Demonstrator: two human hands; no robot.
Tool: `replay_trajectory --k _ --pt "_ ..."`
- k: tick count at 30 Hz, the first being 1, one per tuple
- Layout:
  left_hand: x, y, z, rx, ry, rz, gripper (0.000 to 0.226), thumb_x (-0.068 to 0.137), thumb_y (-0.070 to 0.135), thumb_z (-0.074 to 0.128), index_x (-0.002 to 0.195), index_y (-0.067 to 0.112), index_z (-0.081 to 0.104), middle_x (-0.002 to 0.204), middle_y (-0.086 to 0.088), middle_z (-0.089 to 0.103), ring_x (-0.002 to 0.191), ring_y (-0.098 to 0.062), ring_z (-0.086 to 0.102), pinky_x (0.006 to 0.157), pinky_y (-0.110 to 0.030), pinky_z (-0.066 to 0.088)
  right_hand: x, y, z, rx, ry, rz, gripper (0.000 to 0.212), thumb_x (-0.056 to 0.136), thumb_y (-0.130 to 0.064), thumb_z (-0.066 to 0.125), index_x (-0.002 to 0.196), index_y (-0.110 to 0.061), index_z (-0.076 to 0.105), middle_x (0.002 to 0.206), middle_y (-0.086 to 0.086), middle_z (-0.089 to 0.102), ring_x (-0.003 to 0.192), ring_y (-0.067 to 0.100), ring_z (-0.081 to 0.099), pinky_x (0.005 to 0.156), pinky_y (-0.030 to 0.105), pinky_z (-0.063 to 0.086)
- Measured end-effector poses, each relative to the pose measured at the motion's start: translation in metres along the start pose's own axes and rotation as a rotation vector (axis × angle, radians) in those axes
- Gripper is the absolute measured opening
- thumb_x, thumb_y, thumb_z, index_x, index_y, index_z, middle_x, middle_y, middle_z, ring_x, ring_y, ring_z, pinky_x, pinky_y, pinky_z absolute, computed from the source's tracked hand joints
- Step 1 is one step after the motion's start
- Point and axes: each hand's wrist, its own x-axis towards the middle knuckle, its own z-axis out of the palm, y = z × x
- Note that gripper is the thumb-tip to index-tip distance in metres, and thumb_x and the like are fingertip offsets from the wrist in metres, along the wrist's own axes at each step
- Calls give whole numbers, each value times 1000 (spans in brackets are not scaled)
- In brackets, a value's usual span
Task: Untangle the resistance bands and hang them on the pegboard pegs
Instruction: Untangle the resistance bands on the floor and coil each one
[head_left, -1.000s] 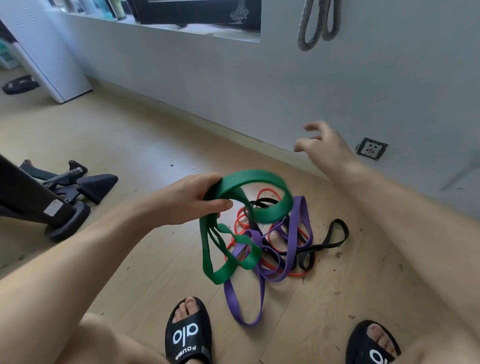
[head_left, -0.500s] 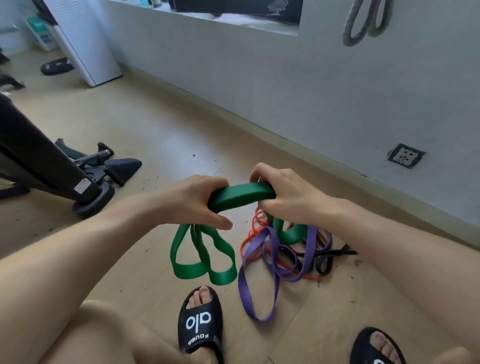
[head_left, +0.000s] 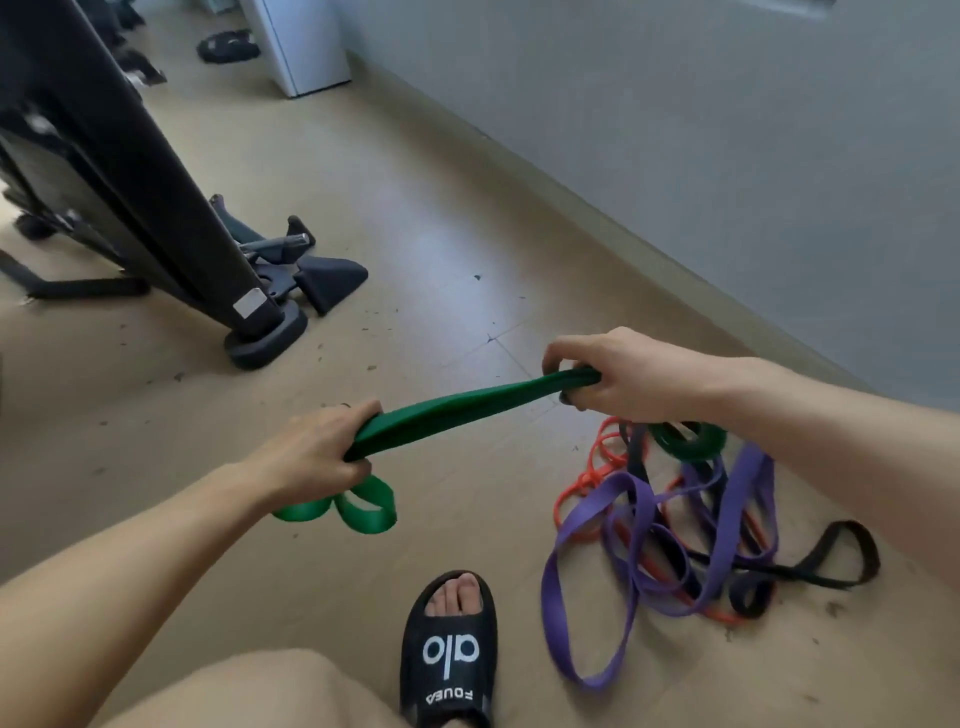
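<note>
I see both hands, left hand (head_left: 317, 457) and right hand (head_left: 618, 382), fingers curled round flat green rubber band (head_left: 457, 410), stretched between them.

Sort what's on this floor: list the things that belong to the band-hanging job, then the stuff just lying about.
Job:
- green band, held by left hand and right hand
- purple band
- red band
- black band

Lying about:
- black machine frame
- grey wedge
- white unit
- black slipper, worn
</note>
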Motion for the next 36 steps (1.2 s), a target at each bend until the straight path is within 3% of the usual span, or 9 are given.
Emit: replay_trajectory --k 6,10,15,18,20,23,27,31,36 --pt "30 -57 56 2 -139 -206 23 96 30 54 116 41 54 96 2 68 80 -21 63 67 -37 52 87 32 73 -157 -92 -35 11 100 -24 57 111 -23 57 86 1 60 80 28 57 70 39 47" --pt "48 -87 88 -225 -257 -311 15 90 29 64 105 32 60 86 -2 69 75 -21 67 70 -42 59 141 60 127 -261 -140 -66 19 102 -27 52 120 -23 56 101 3 59 96 28 58 69 36 41" --pt "65 -121 140 -71 -279 -263 27 78 52 52 100 37 47 96 10 45 85 -23 56 77 -43 53 187 94 185 -344 -175 -81 23 102 -32 50 122 -25 58 105 0 52 100 28 58 68 36 43" --pt "78 -126 169 0 -208 -342 25 84 51 59 101 37 49 106 6 40 90 -24 51 79 -38 50 214 109 210 -387 -127 -98 27 100 -29 51 123 -21 61 113 6 56 107 31 54 72 35 37" --pt "78 -117 180 80 -180 -382 38 87 50 65 119 33 53 119 2 46 104 -26 51 84 -36 45 224 114 219 -421 -116 -116 29 99 -27 52 125 -20 63 116 8 56 110 32 52 78 37 36" --pt "75 -113 190 47 -142 -465 74 80 51 71 144 29 41 130 -3 48 119 -29 51 102 -42 41 234 119 223 -386 -115 -84 37 98 -28 55 134 -22 57 121 9 53 113 31 51 89 39 39" --pt "74 -116 191 137 -154 -411 88 66 64 61 143 27 37 125 -2 47 119 -28 50 109 -42 34 234 124 227 -389 -132 -75 52 92 -34 60 140 -20 45 123 9 50 114 31 50 97 40 37" --pt "78 -113 193 175 -144 -405 67 78 52 64 135 24 43 119 -3 50 115 -27 52 105 -40 37 227 131 229 -480 -128 -61 67 82 -43 62 141 -20 41 125 7 51 121 31 50 110 43 33" --pt "81 -107 193 189 -84 -384 30 92 28 60 119 17 51 111 -7 60 104 -31 59 86 -40 44 226 131 228 -517 -57 -66 28 94 -30 57 119 -18 51 115 5 57 111 30 53 103 42 34"
